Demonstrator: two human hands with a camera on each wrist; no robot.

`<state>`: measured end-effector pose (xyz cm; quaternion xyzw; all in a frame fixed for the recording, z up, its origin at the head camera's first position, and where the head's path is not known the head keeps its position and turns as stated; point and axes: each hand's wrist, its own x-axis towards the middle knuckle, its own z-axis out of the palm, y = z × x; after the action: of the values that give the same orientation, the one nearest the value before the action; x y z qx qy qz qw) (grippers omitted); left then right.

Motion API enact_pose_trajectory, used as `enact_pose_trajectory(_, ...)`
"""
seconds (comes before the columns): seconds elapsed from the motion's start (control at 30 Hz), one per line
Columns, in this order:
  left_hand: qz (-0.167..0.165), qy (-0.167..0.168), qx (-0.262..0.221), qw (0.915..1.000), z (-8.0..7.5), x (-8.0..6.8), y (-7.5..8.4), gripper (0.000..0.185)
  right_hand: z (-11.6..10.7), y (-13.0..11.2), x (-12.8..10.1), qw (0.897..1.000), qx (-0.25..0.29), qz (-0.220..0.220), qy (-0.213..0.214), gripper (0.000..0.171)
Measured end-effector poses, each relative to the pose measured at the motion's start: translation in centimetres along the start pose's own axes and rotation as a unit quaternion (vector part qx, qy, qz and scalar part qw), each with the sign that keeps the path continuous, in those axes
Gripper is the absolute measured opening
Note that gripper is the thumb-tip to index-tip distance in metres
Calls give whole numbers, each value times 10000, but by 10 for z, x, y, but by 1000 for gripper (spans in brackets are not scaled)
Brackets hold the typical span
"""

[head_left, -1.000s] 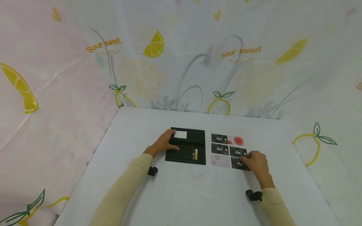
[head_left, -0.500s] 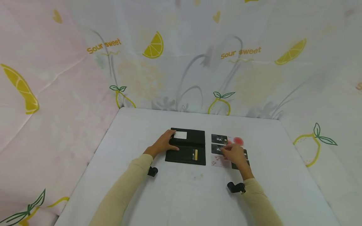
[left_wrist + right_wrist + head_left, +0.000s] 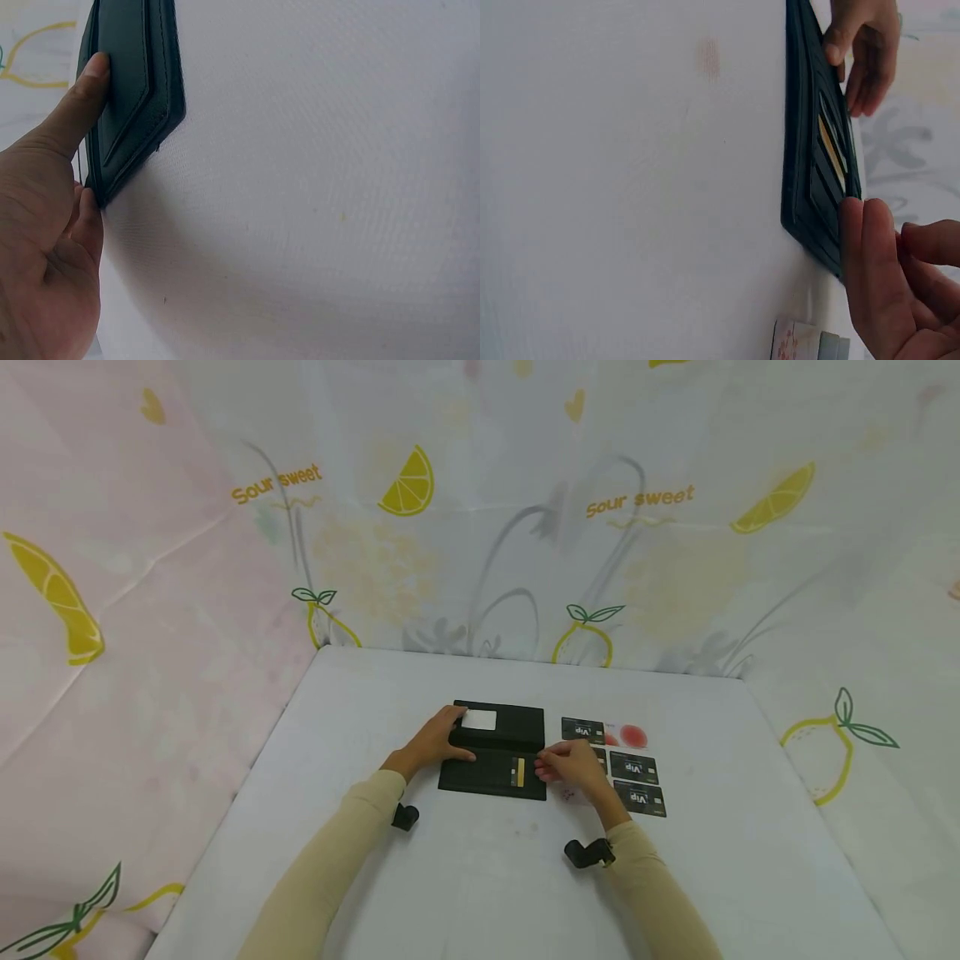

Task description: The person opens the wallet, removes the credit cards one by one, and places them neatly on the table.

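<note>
The black wallet (image 3: 495, 749) lies open and flat on the table, a white card in its far half, a gold card slotted in its near half.

place: staged recording booth, not a lived-in room | backdrop: curtain (image 3: 525, 510) printed with lemons and "Sour sweet" hung on 3 sides | surface: plain white tabletop (image 3: 480, 877) | props: black wallet (image 3: 495, 752), VIP cards (image 3: 637, 781) laid in rows
</note>
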<state>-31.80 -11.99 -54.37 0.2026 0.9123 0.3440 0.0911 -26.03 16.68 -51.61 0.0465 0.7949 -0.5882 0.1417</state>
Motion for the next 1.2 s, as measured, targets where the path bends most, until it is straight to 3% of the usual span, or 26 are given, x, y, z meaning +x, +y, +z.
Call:
enact_pose_trajectory(0.13,-13,11,1,10000,0,0,0,101,6,0,3,9991,319,133,-227,19)
enact_pose_trajectory(0.57,-37,-13,26,10000,1,1,-1,102,10,-3,6,9976,231,604,-253,21)
enact_pose_trajectory(0.93,-30,9,31,10000,-3,2,0,102,14,-11,7,9976,178,529,-398,21)
enact_pose_trajectory(1.2,-102,-25,-6,9999,-3,0,1,101,19,-11,10,9979,-257,366,-461,20)
